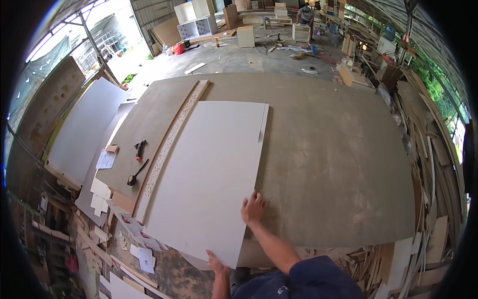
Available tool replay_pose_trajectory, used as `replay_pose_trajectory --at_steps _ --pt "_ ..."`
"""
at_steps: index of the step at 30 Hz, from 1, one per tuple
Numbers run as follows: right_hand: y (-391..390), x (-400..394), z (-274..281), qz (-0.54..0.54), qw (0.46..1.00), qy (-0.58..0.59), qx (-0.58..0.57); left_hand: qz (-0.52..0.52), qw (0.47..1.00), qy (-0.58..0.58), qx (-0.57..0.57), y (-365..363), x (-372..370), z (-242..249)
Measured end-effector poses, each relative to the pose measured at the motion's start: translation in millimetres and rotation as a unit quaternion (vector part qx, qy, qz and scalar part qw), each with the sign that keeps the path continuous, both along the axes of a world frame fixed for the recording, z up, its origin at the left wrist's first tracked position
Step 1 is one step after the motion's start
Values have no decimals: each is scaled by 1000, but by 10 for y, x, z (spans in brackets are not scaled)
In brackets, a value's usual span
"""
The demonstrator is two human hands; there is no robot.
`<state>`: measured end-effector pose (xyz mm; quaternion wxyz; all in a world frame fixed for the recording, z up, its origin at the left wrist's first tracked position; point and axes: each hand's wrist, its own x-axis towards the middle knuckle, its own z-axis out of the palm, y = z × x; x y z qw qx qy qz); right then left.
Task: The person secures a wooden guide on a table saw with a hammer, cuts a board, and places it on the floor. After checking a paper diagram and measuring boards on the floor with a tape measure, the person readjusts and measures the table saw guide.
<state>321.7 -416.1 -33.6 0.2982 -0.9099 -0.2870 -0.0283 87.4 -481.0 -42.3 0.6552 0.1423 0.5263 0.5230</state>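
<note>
A large white panel (209, 164) lies on the brown worktable, its near end reaching past the table's front edge. My left hand (217, 261) holds this near end, thumb on the top face and the other fingers mostly hidden. Farther up, my right hand (253, 207) grips the panel's right edge with bent fingers. A narrow white strip (262, 127) runs along the far part of that edge. Beside the panel's left side lies a long wooden strip with a speckled face (169, 149).
The worktable (328, 159) extends right. A black-and-red hand tool (140, 150) and a tape measure (132, 179) lie at left. Scrap wood (438, 164) is piled along the right side. Offcuts and papers (146, 259) litter the floor. Another person (305, 17) is in the background.
</note>
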Motion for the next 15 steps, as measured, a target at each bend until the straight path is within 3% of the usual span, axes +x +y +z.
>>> replay_pose_trajectory --at_steps 4,9,15 --pt "-454 -633 237 20 999 18 -32 -11 999 38 -10 -20 -3 4" --pt "-366 -596 227 36 997 58 -30 -55 991 107 -62 9 114 289" --pt "-191 -323 276 40 998 41 -18 -72 991 91 -67 208 290 123"
